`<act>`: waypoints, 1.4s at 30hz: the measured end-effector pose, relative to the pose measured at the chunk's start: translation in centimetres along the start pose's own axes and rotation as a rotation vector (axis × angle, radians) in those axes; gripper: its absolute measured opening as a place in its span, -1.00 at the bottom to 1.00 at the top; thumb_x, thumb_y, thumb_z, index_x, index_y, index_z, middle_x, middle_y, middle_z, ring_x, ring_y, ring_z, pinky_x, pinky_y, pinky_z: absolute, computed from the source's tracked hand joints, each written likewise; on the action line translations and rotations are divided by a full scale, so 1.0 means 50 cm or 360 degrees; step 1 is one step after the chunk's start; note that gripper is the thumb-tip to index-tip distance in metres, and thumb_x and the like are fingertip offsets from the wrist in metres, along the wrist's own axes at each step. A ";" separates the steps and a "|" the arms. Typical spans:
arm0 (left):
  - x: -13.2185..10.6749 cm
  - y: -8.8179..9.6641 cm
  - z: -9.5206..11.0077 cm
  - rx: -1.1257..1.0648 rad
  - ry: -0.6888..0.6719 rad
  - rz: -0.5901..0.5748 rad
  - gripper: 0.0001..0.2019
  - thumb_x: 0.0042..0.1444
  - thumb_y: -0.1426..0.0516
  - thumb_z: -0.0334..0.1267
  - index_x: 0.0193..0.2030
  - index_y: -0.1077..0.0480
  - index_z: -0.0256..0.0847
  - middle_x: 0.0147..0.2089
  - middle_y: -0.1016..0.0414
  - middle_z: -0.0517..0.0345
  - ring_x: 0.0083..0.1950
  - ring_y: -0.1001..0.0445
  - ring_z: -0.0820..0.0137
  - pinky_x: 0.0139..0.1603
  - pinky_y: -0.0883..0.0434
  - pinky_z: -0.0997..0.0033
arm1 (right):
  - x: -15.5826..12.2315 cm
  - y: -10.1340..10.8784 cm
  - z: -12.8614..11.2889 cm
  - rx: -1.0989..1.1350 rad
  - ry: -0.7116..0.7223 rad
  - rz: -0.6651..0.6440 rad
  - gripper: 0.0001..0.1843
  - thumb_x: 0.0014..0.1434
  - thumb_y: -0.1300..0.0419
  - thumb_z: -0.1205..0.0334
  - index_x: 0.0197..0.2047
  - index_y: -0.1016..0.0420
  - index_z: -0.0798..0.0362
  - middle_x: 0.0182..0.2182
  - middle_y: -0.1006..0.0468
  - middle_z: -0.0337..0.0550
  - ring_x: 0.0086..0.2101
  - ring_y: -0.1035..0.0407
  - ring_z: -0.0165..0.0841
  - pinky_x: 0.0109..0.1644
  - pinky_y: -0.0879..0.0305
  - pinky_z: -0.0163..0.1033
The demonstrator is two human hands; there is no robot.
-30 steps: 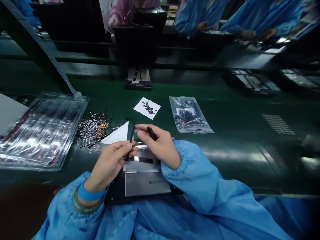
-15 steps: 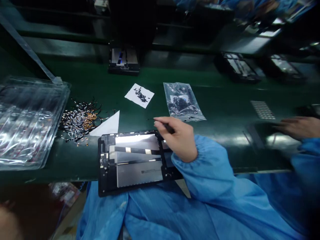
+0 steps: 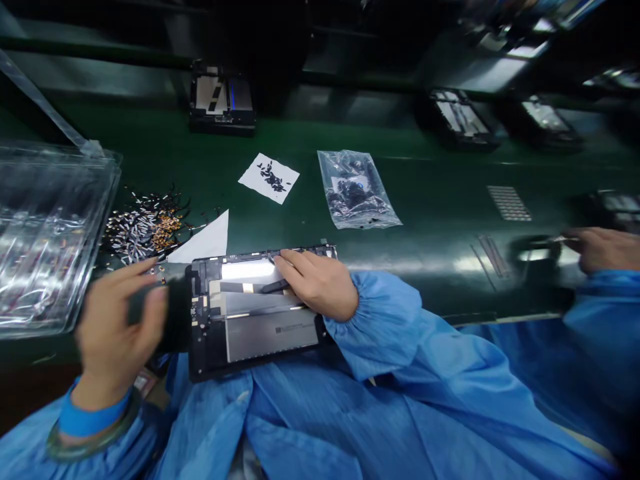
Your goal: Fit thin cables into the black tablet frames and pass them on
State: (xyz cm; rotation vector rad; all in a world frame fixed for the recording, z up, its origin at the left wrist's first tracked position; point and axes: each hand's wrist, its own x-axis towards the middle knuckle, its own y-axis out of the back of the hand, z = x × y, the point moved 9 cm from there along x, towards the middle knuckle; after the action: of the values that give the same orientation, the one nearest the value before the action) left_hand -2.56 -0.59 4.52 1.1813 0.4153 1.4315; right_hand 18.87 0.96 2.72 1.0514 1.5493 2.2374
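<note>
An opened tablet (image 3: 260, 333) lies back-up at the near edge of the green belt, its silver plate showing. My right hand (image 3: 315, 283) rests on its upper part, fingers closed on a thin black tool (image 3: 274, 287) whose tip lies against the inner plate. My left hand (image 3: 113, 327) is at the tablet's left edge, smeared by motion. Its fingers curl around a dark object (image 3: 173, 313) that I cannot make out clearly.
A clear plastic tray (image 3: 50, 233) sits at the left, beside a pile of small connectors (image 3: 143, 227) and a white paper triangle (image 3: 206, 241). Farther back are a paper with black bits (image 3: 269, 177), a parts bag (image 3: 355, 190) and another device (image 3: 220, 100). A co-worker's hand (image 3: 603, 248) works at the right.
My left hand left view, then came back at the tablet's left edge with a dark object. My right hand lowered the black tool onto the tablet. The view shifted right and down.
</note>
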 end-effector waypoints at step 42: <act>0.093 -0.204 0.128 -0.0030 -0.0831 -0.0683 -0.56 0.27 0.11 -0.45 0.27 -0.25 -0.26 0.21 -0.45 -0.08 0.19 -0.44 0.22 0.06 -0.43 0.18 | -0.012 0.024 0.022 0.0131 -0.0139 -0.0010 -0.67 0.38 0.05 0.41 -0.06 -0.55 0.16 -0.23 -0.64 -0.12 -0.30 -0.44 -0.37 -0.28 -0.30 -0.27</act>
State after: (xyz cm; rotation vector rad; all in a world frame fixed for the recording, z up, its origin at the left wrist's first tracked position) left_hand 9.03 3.88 0.95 1.3027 0.2636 0.7226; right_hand 20.26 0.93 3.76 1.1486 1.6177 2.1102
